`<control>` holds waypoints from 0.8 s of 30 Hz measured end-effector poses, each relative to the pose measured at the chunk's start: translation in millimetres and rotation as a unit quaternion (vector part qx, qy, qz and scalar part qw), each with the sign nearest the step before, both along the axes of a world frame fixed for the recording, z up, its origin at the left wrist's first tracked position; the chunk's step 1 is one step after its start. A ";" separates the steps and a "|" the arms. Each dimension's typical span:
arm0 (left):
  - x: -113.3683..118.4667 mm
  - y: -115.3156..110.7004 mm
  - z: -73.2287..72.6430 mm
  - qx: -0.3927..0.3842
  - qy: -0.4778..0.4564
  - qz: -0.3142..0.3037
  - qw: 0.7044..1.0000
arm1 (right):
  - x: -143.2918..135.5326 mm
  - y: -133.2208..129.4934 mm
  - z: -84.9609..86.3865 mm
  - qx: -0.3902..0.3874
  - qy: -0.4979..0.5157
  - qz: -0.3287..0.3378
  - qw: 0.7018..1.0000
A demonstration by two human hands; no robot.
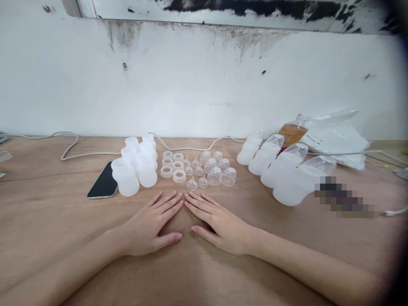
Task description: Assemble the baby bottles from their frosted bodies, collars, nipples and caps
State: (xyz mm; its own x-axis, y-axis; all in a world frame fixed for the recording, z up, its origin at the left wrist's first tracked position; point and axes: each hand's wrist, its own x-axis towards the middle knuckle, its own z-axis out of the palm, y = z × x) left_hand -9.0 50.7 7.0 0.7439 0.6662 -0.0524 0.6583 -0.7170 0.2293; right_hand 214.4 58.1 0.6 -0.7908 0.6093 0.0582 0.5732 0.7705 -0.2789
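Observation:
My left hand (151,225) and my right hand (216,221) lie flat, palms down, on the wooden table (47,221), fingertips almost touching in the middle. Neither holds anything. Just beyond the fingers lie several small clear teats (195,174), clear domed caps (219,170) and white rings (174,165). To the left of those stands a cluster of several white bottle bodies (137,165). At the right, a row of several assembled bottles (280,165) lies on its side.
A dark phone (103,185) lies face up left of the white bottle bodies. A grey cable (73,148) runs along the back of the table by the white wall. Clear plastic bags (338,138) and an orange-labelled packet (291,132) sit at the back right.

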 end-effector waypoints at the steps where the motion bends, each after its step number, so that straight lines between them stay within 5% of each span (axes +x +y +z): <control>1: -0.1 0.0 0.0 0.000 0.002 0.000 1.000 | 0.2 0.0 0.0 0.000 -0.001 0.000 1.000; 19: 0.9 -1.1 0.6 0.026 0.025 -0.009 0.999 | 2.4 -1.8 -4.3 0.033 0.022 0.003 0.999; 24: 9.3 15.5 -8.7 0.148 -0.036 0.064 0.986 | 0.9 14.3 -4.7 0.163 0.144 -0.143 0.965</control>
State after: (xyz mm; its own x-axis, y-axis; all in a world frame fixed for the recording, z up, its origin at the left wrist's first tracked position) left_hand 0.3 66.2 -1.7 0.6479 0.7328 0.2079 0.7372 -0.6719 0.0709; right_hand 215.4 72.4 -4.1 -0.5145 0.7129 0.4764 0.7104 0.6656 -0.2287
